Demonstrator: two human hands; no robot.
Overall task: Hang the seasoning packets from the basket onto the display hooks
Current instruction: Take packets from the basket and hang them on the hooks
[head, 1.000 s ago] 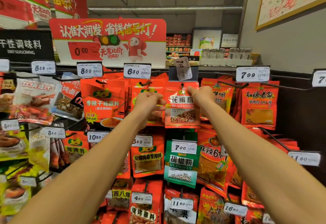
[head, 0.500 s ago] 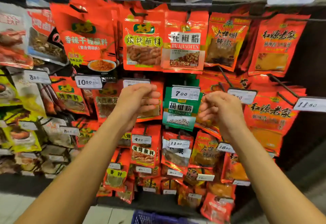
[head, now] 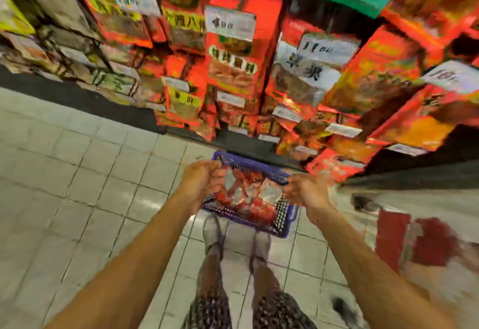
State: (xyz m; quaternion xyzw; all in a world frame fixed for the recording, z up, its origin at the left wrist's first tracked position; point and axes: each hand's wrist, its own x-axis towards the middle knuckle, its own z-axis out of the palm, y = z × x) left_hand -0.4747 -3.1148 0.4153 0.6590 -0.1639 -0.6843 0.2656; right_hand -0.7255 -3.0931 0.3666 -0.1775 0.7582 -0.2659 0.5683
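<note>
Since the earlier frame the view has swung down from the upper hooks to the floor, and both hands have dropped from chest height to the blue basket (head: 281, 225) standing on the tiles in front of the person's feet. The left hand (head: 204, 179) hangs over the basket's left rim with fingers curled; the right hand (head: 304, 191) is at the right rim, also curled. The blur hides whether either grasps anything, so I cannot tell. The seasoning packets (head: 248, 193), red with clear windows, lie heaped inside the basket, between the two hands. The step in hand looks like fetching the next packet. To do it well, pinch a single packet near its top edge, where the hanging hole should be, so it comes up ready for a hook on the display rack (head: 233, 69) above.
</note>
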